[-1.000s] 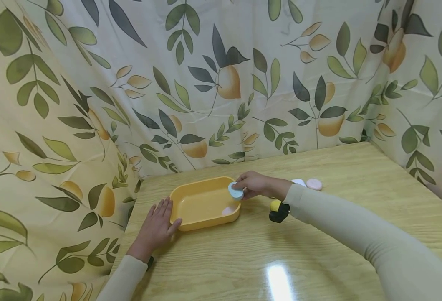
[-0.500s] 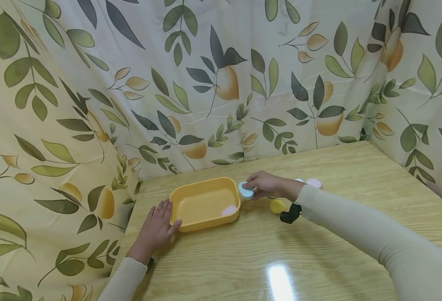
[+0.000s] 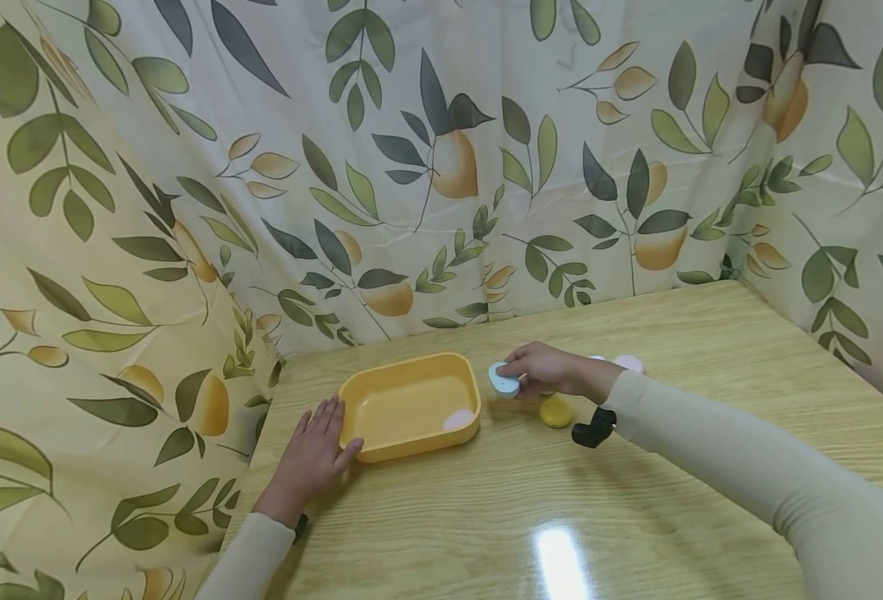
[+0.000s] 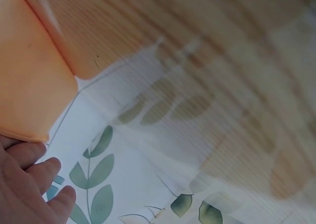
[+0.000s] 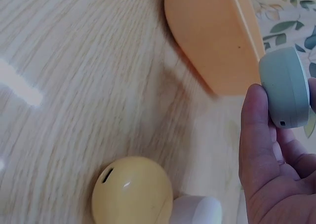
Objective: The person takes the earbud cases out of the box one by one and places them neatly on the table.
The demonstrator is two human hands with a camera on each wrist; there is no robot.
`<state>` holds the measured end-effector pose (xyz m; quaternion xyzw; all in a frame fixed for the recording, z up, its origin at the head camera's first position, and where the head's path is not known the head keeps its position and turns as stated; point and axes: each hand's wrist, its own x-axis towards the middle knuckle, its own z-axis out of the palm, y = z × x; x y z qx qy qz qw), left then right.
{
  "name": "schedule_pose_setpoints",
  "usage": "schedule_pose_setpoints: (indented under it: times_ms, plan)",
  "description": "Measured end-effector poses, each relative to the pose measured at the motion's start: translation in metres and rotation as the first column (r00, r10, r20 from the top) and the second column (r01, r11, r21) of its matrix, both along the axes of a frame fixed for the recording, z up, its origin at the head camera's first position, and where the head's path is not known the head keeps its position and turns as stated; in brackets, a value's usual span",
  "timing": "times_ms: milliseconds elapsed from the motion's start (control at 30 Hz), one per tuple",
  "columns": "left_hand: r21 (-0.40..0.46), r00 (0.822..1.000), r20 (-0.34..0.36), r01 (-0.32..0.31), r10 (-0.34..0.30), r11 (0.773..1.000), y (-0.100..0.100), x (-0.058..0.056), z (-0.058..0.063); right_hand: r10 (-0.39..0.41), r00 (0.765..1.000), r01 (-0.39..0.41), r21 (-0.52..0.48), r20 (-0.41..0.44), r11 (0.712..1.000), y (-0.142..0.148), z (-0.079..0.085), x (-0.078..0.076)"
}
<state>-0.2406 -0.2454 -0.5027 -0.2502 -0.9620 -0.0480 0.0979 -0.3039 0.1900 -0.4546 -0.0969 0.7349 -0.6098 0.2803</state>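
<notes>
My right hand [image 3: 542,369] pinches a light blue rounded case [image 3: 504,380], which looks like an earbud case with a seam and small port. Hand and case hover just right of the yellow-orange tray [image 3: 411,444]. Inside the tray's near right corner lies a pale pink oval piece [image 3: 458,419]. My left hand [image 3: 312,454] rests on the tray's left end, fingers extended along the rim and thumb at the near side. Below the right hand, a yellow rounded case [image 5: 132,192] with a dark slot sits on the table, next to a white one [image 5: 197,209].
Beyond the right forearm lies a pale pink round case [image 3: 629,363], partly covered by the arm. The wooden table [image 3: 449,525] reaches a leaf-patterned curtain [image 3: 441,208] at the back and sides. A black device [image 3: 594,428] is worn at the right wrist.
The right hand has moved right with the light blue case, from above the tray's right end to beside it. More of the yellow case now shows. The left hand stays put.
</notes>
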Motion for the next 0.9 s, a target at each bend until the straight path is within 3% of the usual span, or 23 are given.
schedule_pose_setpoints:
  times_ms: [900]
  plan:
    - [0.005, 1.000, 0.017, -0.003, 0.003, 1.000, -0.001, 0.000, -0.001, -0.088, 0.995, 0.086, 0.039, 0.048, 0.996, 0.035, -0.015, 0.016]
